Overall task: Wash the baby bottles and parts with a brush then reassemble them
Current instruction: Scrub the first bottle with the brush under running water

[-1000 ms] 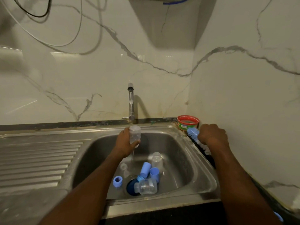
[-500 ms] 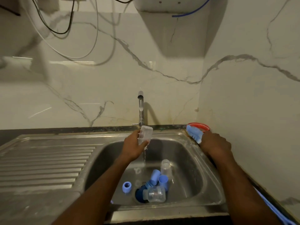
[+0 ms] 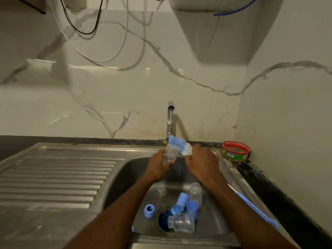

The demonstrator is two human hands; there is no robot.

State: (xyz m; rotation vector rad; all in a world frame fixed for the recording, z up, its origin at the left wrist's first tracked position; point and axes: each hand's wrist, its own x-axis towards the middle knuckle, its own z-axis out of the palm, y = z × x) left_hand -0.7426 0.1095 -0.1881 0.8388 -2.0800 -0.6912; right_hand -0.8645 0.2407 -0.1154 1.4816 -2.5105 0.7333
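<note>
The left hand [image 3: 158, 168] is gripping a clear plastic baby bottle [image 3: 168, 155] over the steel sink [image 3: 125, 177], fingers curled round its body, long axis tilting up and to the far right. The right hand [image 3: 203, 164] is clutching a blue bristled bottle brush [image 3: 179, 145], whose head is lying just right of the bottle's mouth, seemingly about to enter it

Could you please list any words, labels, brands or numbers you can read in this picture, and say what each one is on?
None can be read.
Green tub with red rim: it has a printed label, too blurred to read.
Clear bottle in the left hand: no markings can be made out.
Bottle lying in the sink: any print is too faint to read.
</note>
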